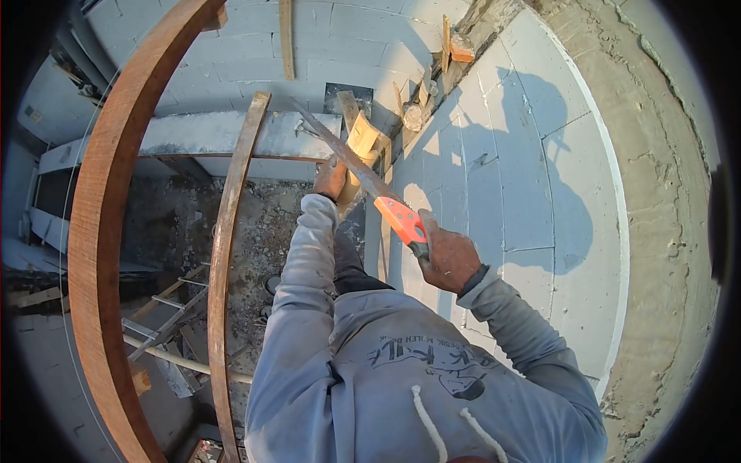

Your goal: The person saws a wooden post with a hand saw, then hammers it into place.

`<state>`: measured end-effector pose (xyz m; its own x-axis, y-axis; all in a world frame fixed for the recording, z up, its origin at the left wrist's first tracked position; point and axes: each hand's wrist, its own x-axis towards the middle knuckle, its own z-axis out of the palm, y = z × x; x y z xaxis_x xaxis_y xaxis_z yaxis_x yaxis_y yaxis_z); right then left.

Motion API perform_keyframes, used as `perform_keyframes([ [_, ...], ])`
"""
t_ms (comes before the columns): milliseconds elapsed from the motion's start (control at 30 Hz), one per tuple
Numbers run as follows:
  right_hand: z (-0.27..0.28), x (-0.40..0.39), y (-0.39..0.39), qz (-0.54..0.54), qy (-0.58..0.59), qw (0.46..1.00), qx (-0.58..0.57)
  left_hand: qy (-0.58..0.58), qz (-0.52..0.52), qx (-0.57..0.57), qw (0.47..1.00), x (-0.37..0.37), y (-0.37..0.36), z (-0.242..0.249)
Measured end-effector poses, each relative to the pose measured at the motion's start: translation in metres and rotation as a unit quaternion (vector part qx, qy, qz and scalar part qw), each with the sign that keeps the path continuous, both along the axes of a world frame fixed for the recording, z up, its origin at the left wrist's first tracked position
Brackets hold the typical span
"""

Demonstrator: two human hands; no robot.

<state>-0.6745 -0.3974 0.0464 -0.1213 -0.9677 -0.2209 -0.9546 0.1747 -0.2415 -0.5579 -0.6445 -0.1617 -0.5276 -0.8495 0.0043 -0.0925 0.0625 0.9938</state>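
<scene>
The orange and black handle of a hand saw point(400, 221) is gripped in my right hand point(450, 256), fingers wrapped round it. Its long blade points up and left, crossing over a pale yellow wooden piece point(361, 140). Whether the teeth touch the wood cannot be made out. My left hand point(330, 178) is closed against the lower left side of that wood, just below the blade; its fingertips are partly hidden. Behind the wood stands a narrow grey board point(348, 109).
A thick reddish beam point(100, 224) curves down the left, with a thinner plank point(224, 255) beside it. Far below lie a ladder point(166, 312) and rubble floor. At right is a pale block wall point(571, 177); a brick piece point(462, 49) rests near its top.
</scene>
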Motion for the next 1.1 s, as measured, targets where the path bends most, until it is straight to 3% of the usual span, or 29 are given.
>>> perform_keyframes([
  [467,0.003,0.005,-0.002,-0.010,0.026,0.999,-0.019,0.025,0.078,-0.026,0.996,-0.006,0.005,-0.002],
  [733,0.001,-0.022,0.060,-0.049,0.030,0.997,-0.042,0.016,0.090,-0.065,0.994,-0.014,-0.006,-0.004],
  [833,0.004,-0.016,0.032,-0.046,0.038,0.998,-0.026,0.014,0.079,-0.036,0.996,-0.012,-0.005,0.011],
  [967,-0.013,-0.007,-0.022,-0.027,0.042,0.998,-0.032,0.000,0.060,-0.045,0.997,-0.012,-0.012,-0.006],
  [1100,-0.009,-0.005,0.004,-0.040,0.034,0.998,-0.025,0.003,0.060,-0.037,0.998,-0.014,-0.012,0.002],
])
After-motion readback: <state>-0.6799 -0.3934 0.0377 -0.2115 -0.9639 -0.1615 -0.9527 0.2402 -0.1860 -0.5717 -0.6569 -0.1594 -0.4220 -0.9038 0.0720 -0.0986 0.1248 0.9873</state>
